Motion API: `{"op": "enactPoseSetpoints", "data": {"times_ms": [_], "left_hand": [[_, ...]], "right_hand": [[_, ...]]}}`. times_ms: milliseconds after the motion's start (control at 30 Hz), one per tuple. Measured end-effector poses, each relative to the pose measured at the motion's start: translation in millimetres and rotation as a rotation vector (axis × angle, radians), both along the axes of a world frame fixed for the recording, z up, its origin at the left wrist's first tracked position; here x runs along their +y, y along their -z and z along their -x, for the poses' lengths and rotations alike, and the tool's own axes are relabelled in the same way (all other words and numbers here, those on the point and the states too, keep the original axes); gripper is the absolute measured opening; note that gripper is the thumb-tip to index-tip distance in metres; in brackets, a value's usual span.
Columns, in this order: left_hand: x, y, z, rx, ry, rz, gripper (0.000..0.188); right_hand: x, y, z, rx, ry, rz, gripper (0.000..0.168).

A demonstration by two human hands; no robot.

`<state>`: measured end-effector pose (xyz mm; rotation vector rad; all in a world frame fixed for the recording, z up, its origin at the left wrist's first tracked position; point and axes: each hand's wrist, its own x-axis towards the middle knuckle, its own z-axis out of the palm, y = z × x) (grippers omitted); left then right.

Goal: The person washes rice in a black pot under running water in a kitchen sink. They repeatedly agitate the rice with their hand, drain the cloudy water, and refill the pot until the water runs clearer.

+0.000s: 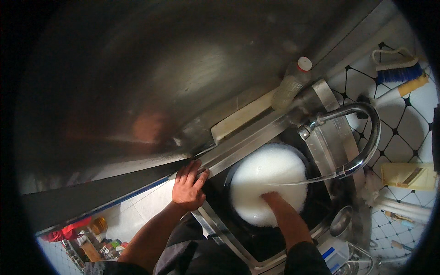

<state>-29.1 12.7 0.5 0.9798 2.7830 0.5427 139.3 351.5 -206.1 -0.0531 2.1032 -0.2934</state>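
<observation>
A large round vessel of cloudy white liquid (264, 165) stands in the dark basin of a metal sink (237, 233). A stream of water runs from the curved chrome faucet (373, 137) into the liquid. The wrist of my right hand (271, 196) goes down into the liquid; the fingers are hidden beneath the surface. My left hand (190, 185) rests on the corner of the sink's metal rim, palm down with the fingers somewhat spread, and grips nothing that I can see.
A capped clear bottle (290, 82) stands behind the sink by a pale block (242, 118). A blue-bristled brush (398, 73) hangs at the tiled wall. A metal ladle or bowl (341, 221) and a plastic container (333, 254) lie at the sink's right. Bottles and jars (110, 249) stand lower left.
</observation>
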Motion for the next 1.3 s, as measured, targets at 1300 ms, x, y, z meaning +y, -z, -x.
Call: {"op": "enactPoseSetpoints", "data": {"times_ms": [1300], "left_hand": [[-0.7, -0.3, 0.8, -0.015, 0.000, -0.006, 0.075]], "right_hand": [[-55.7, 26.8, -82.0, 0.056, 0.015, 0.134, 0.026]]}}
